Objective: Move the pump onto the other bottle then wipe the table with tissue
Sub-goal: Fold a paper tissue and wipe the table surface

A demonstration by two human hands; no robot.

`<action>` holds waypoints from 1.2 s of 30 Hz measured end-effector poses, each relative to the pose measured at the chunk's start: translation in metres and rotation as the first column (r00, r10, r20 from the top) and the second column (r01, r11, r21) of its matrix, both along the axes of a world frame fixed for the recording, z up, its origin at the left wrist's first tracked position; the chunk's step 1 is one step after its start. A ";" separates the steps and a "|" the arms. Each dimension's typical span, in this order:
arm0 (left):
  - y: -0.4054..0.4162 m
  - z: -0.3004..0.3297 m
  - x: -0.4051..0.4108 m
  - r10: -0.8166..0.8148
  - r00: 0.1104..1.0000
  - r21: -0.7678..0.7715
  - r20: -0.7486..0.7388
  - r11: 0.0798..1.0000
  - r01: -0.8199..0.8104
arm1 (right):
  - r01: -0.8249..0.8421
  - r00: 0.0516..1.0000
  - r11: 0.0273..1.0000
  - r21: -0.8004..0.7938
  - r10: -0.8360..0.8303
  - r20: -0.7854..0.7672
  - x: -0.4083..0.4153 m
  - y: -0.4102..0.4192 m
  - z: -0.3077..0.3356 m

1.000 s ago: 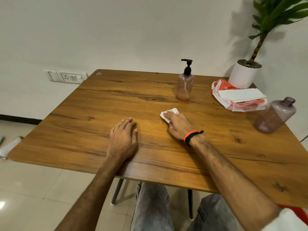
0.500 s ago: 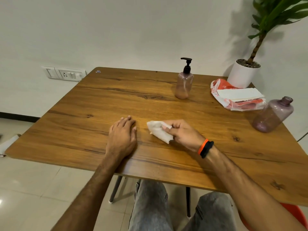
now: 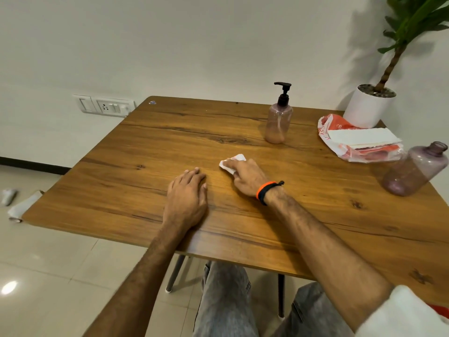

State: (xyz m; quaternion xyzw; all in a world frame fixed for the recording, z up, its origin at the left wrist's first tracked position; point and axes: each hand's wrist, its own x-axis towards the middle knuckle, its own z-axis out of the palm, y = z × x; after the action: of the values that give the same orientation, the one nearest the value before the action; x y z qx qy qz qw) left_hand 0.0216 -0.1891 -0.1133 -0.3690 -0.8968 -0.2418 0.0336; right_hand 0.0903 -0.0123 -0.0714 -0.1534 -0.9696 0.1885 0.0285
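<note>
My right hand [image 3: 247, 177] presses a crumpled white tissue [image 3: 233, 162] flat against the wooden table [image 3: 121, 190], near its middle. Only the tissue's far edge shows past my fingers. My left hand [image 3: 187, 198] lies flat on the table just left of it, palm down, holding nothing. A slim pink bottle [image 3: 278, 122] with the black pump [image 3: 283, 93] screwed on stands upright at the back. A wider purple bottle [image 3: 413, 170] with an open neck stands at the right edge.
An orange-and-white tissue packet [image 3: 359, 142] with white tissues on top lies at the back right, beside a white plant pot [image 3: 368, 105]. A wall socket [image 3: 107, 107] sits left of the table. Scraps of paper [image 3: 21, 207] lie on the tiled floor.
My right hand lifted the tissue and drew it toward me and left, then pushed it back out and down onto the table. My left hand stayed flat in place.
</note>
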 end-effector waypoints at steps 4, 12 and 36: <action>0.001 0.001 0.001 0.007 1.000 0.004 -0.013 1.000 -0.007 | -0.208 0.978 0.978 -0.003 0.208 0.014 0.014 -0.005 -0.004; 0.002 0.002 0.002 0.013 1.000 -0.005 -0.004 1.000 -0.013 | -0.373 0.923 0.893 -0.251 0.385 0.000 0.070 -0.008 0.005; 0.000 -0.001 0.001 -0.001 1.000 -0.009 -0.018 1.000 0.001 | -0.152 0.988 0.988 0.007 0.152 -0.026 -0.014 0.001 -0.007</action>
State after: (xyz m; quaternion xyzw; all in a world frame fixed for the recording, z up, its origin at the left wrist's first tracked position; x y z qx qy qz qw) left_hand 0.0221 -0.1892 -0.1145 -0.3719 -0.8974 -0.2343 0.0399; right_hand 0.0766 -0.0117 -0.0783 -0.0767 -0.9784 0.1899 0.0273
